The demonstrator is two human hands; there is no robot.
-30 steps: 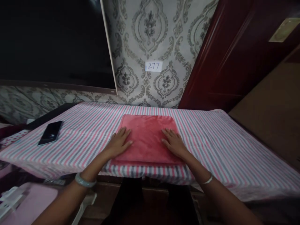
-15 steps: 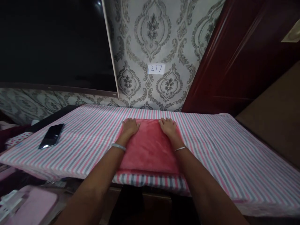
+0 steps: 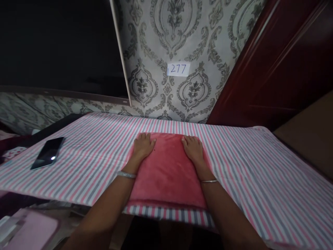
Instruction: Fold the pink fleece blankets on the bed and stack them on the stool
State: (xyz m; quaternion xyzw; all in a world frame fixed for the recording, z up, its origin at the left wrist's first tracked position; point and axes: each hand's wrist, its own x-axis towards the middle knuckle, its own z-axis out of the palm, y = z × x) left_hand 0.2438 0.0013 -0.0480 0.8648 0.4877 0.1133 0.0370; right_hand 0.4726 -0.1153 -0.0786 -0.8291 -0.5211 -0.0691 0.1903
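Observation:
A folded coral-red plush cloth (image 3: 169, 170) lies flat in front of me, close to the near edge of the striped tablecloth (image 3: 244, 163). My left hand (image 3: 143, 146) rests palm down on its far left corner, thumb pointing inward. On the far right corner my right hand (image 3: 194, 148) lies in the same way, fingers stretched out. Neither hand grips the fabric; both press on its top. Each wrist wears a bracelet, and the forearms cover parts of the cloth's side edges.
A black phone (image 3: 48, 152) lies at the left of the table. Behind stand a large dark television screen (image 3: 59, 48) and a patterned wall with a paper label (image 3: 178, 69) reading 277. A dark red door (image 3: 255, 80) is at the right, a pink item (image 3: 36, 229) at lower left.
The view has come slightly closer, so the cloth looks larger. Both hands stay flat on its far corners, a little farther apart in the picture.

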